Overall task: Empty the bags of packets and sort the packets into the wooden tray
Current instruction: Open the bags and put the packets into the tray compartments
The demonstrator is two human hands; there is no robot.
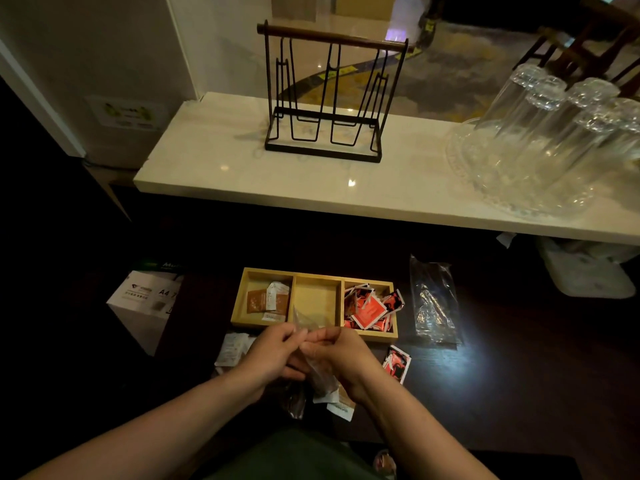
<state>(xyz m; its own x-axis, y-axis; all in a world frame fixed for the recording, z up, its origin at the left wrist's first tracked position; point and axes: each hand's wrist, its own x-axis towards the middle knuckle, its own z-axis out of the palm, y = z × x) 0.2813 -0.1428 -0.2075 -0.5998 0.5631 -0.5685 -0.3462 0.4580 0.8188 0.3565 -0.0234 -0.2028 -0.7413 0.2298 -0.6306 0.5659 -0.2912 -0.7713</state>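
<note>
Clear, crinkled plastic is what both hands work at: the left hand (273,351) and right hand (334,355) pinch the mouth of a small transparent bag (313,341) between curled fingertips, held just in front of the three-compartment wooden tray (266,271), probably to open it over the bare middle section. Brown and white packets (268,299) lie in the left compartment, red packets (370,310) crowd the right. One loose red packet (397,363) lies beside the tray, an emptied clear bag (433,299) further right.

Wooden tray (316,271) middle compartment open from above; marble shelf (311,174) overhangs beyond; empty bag (434,303) right.
</note>
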